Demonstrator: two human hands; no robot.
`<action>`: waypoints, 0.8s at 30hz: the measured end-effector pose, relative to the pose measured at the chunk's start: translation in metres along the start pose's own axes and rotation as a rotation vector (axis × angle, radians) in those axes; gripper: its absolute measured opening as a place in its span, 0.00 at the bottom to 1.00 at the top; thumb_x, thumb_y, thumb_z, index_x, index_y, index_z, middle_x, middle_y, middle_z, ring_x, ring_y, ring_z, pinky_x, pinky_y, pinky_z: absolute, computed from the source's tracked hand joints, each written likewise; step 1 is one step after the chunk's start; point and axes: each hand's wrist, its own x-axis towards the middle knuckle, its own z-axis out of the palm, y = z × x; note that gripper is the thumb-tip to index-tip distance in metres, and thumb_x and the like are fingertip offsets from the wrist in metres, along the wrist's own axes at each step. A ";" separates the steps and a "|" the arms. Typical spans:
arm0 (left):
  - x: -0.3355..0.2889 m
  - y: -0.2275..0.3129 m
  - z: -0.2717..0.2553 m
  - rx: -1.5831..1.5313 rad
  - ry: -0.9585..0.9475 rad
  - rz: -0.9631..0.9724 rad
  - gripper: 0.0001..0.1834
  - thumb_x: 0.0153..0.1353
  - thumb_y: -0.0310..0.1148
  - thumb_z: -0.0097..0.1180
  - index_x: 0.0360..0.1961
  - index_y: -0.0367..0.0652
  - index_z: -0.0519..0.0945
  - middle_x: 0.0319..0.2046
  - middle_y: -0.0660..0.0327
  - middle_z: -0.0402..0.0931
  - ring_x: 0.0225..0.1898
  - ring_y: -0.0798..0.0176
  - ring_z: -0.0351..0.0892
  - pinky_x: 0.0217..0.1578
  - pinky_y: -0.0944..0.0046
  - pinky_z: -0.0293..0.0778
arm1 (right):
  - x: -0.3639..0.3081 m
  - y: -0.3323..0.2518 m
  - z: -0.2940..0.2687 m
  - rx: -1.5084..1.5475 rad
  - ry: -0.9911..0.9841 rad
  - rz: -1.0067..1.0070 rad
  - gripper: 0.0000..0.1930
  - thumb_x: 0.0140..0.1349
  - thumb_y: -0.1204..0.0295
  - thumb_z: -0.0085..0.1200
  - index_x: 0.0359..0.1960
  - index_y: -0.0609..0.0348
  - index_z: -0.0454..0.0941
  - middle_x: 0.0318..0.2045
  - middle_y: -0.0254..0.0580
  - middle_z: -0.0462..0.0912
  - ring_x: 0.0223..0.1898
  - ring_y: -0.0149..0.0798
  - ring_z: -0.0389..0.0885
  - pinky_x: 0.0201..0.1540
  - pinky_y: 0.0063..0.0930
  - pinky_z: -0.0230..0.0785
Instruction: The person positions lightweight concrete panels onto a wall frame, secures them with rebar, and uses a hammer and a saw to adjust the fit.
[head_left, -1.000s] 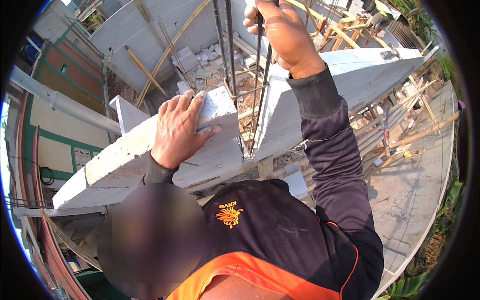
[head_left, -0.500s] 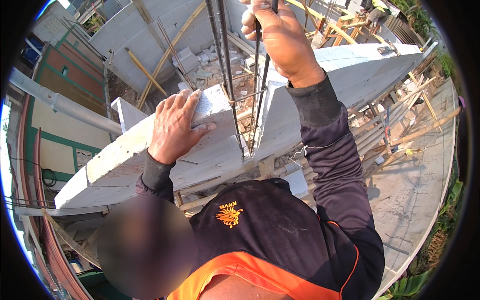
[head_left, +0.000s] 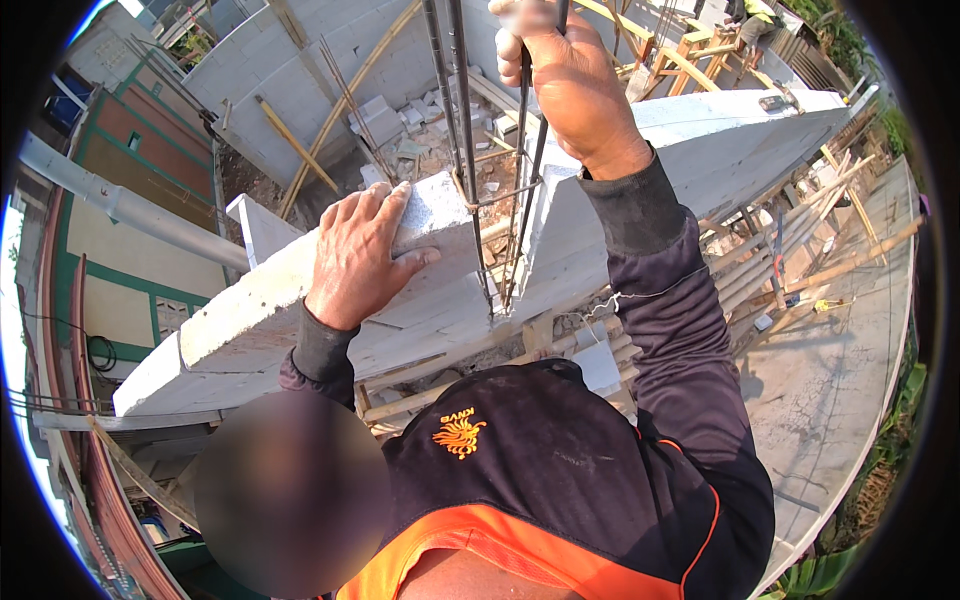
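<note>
Pale block wall (head_left: 245, 315) stood in two sections, dark steel bars (head_left: 521, 130) upright in gap between. Dark shirt (head_left: 570, 460), orange-trimmed, on wearer. Right hand (head_left: 578, 85) raised, fingers curled, clamped on at least one right-hand bar. Left hand (head_left: 365, 255) lay on wall top, fingers nearly together, thumb apart. Step judged as steadying; any shift would call for firm right grip. Shirt chest bore orange emblem (head_left: 460, 438), smaller orange lettering (head_left: 457, 414).
</note>
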 end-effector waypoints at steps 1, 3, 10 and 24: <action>0.000 0.000 0.000 0.008 -0.001 -0.003 0.44 0.49 0.49 0.73 0.64 0.40 0.71 0.60 0.51 0.72 0.62 0.47 0.70 0.63 0.48 0.64 | 0.000 -0.001 0.000 -0.026 -0.003 -0.009 0.11 0.76 0.69 0.40 0.50 0.59 0.74 0.26 0.31 0.74 0.27 0.26 0.71 0.31 0.22 0.66; 0.000 0.000 0.000 0.015 -0.004 -0.006 0.44 0.49 0.49 0.73 0.64 0.40 0.71 0.60 0.51 0.72 0.62 0.47 0.70 0.63 0.48 0.64 | 0.000 -0.001 0.000 -0.052 -0.005 -0.018 0.11 0.76 0.69 0.40 0.49 0.59 0.75 0.26 0.31 0.74 0.27 0.26 0.71 0.30 0.22 0.66; 0.000 0.000 0.001 0.007 -0.005 -0.001 0.43 0.50 0.49 0.72 0.65 0.40 0.71 0.60 0.51 0.72 0.62 0.47 0.70 0.63 0.48 0.64 | 0.000 0.000 -0.001 -0.046 0.002 -0.011 0.11 0.76 0.69 0.41 0.49 0.58 0.75 0.25 0.30 0.74 0.26 0.25 0.71 0.30 0.22 0.66; 0.001 0.000 0.000 0.002 0.000 -0.008 0.43 0.50 0.49 0.72 0.64 0.40 0.72 0.59 0.50 0.73 0.61 0.46 0.70 0.62 0.49 0.64 | 0.001 0.003 -0.002 -0.043 -0.012 -0.035 0.10 0.76 0.69 0.41 0.47 0.58 0.75 0.25 0.28 0.73 0.25 0.24 0.70 0.29 0.21 0.65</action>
